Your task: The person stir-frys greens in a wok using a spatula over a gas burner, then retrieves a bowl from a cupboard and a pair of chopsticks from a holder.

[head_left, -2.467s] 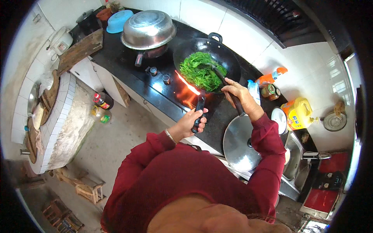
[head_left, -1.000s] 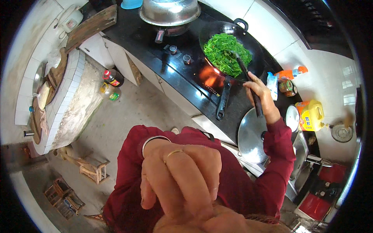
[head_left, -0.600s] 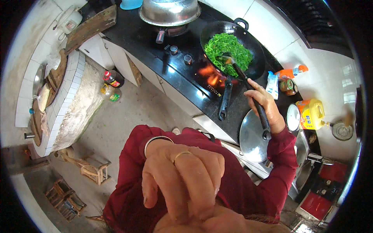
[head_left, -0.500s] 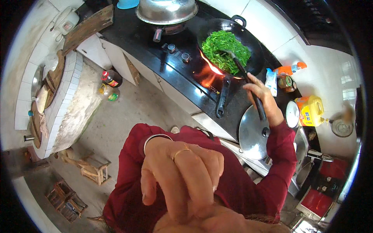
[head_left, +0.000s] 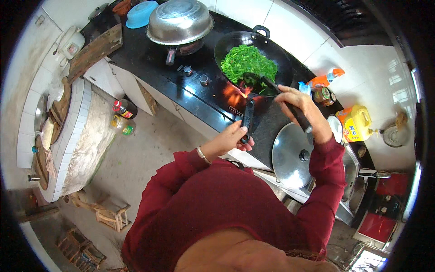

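"Green leafy vegetables (head_left: 249, 61), where?"
"Heaped in black wok (head_left: 284, 68), flames (head_left: 246, 94) at near rim, between front and back edges of worktop (head_left: 265, 131)."
"Left hand (head_left: 231, 137)?"
"Fingers and thumb wrapped round wok handle (head_left: 248, 111), front edge."
"Right hand (head_left: 301, 109)?"
"Closed round spatula (head_left: 302, 120), far end in vegetables."
"Lid (head_left: 287, 156)?"
"Silvery, knob up, near front edge, right of wok handle."
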Demonstrator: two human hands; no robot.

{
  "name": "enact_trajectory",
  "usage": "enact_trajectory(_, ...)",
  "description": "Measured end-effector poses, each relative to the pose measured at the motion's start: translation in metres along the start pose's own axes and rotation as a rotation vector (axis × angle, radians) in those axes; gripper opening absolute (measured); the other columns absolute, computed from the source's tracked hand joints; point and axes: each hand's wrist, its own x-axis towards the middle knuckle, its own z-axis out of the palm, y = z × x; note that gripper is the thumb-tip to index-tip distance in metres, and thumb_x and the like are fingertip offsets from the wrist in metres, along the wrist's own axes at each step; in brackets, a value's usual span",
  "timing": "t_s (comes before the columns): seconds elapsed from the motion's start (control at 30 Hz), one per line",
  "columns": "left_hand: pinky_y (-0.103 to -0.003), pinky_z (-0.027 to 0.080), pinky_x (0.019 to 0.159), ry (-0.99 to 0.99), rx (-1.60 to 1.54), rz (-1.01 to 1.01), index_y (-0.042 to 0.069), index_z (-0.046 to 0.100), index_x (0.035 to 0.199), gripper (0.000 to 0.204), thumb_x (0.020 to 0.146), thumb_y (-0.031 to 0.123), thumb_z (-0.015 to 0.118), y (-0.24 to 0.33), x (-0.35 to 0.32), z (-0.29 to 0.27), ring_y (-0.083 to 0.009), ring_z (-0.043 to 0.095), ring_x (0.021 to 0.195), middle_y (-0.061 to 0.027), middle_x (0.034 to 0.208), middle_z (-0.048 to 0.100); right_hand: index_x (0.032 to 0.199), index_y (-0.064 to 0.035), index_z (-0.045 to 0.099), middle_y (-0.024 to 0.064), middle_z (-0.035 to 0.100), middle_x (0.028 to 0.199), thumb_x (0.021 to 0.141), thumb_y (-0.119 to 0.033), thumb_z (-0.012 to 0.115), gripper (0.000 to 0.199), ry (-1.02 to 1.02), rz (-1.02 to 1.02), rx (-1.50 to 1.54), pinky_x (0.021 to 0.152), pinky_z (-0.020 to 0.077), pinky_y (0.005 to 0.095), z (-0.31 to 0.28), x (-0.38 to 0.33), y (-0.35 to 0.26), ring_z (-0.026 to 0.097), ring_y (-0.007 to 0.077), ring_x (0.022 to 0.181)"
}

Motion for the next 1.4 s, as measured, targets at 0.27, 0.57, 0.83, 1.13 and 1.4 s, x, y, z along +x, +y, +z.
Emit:
enact_trajectory(0.27, -0.03, 0.051, 0.064, 0.018, -0.01, -0.041, 0.007, 0.036, 0.109, 0.022, 0.096, 0.025, 0.038, -0.016, 0.025, 0.04, -0.0147, 0.057, 0.069, -0.0098, 0.089, 0.058, 0.086, -0.0003, 0.061, 0.0207, 0.063, 0.087, 0.075, -0.004, 0.06, 0.012, 0.069, -0.02, 0.005, 0.075, 0.0494, 0.0337, -0.038, -0.001, -0.009, 0.063, 0.0304, 0.091)
enact_trajectory(0.57, -0.028, 0.051, 0.059, 0.004, -0.071, -0.012, 0.007, 0.034, 0.109, 0.021, 0.095, 0.021, 0.04, -0.022, 0.037, 0.047, -0.0151, 0.057, 0.064, -0.0112, 0.087, 0.059, 0.088, -0.0006, 0.061, 0.0196, 0.063, 0.094, 0.079, -0.003, 0.059, 0.01, 0.15, -0.017, 0.057, 0.078, 0.0492, 0.0327, -0.001, 0.028, 0.044, 0.063, 0.0292, 0.092)
enact_trajectory(0.83, -0.028, 0.051, 0.057, 0.015, -0.096, 0.032, 0.006, 0.036, 0.107, 0.021, 0.094, 0.022, 0.042, -0.024, 0.034, 0.044, -0.0147, 0.057, 0.061, -0.0121, 0.085, 0.06, 0.089, -0.0012, 0.065, 0.0018, 0.063, 0.072, 0.086, -0.017, 0.058, 0.017, 0.315, 0.253, 0.488, 0.056, 0.0476, 0.0215, -0.004, 0.051, 0.061, 0.059, 0.0089, 0.065)
enact_trajectory(1.13, -0.029, 0.05, 0.063, 0.007, -0.082, 0.017, 0.008, 0.038, 0.108, 0.025, 0.094, 0.027, 0.045, -0.022, 0.031, 0.042, -0.0142, 0.056, 0.068, -0.0098, 0.087, 0.058, 0.091, 0.0018, 0.061, 0.0117, 0.065, 0.084, 0.088, -0.029, 0.058, 0.031, 0.618, 0.483, 0.389, 0.052, 0.0539, 0.0228, -0.025, 0.053, 0.115, 0.065, 0.0168, 0.064)
enact_trajectory(1.4, -0.028, 0.051, 0.06, -0.005, -0.127, 0.045, 0.006, 0.036, 0.107, 0.023, 0.094, 0.024, 0.043, -0.032, 0.036, 0.039, -0.0136, 0.056, 0.064, -0.0114, 0.087, 0.059, 0.077, -0.0049, 0.043, 0.017, 0.063, 0.102, 0.091, -0.02, 0.049, 0.022, 0.633, 0.569, 0.736, 0.053, 0.0543, 0.027, 0.043, -0.035, 0.147, 0.065, 0.0191, 0.067)
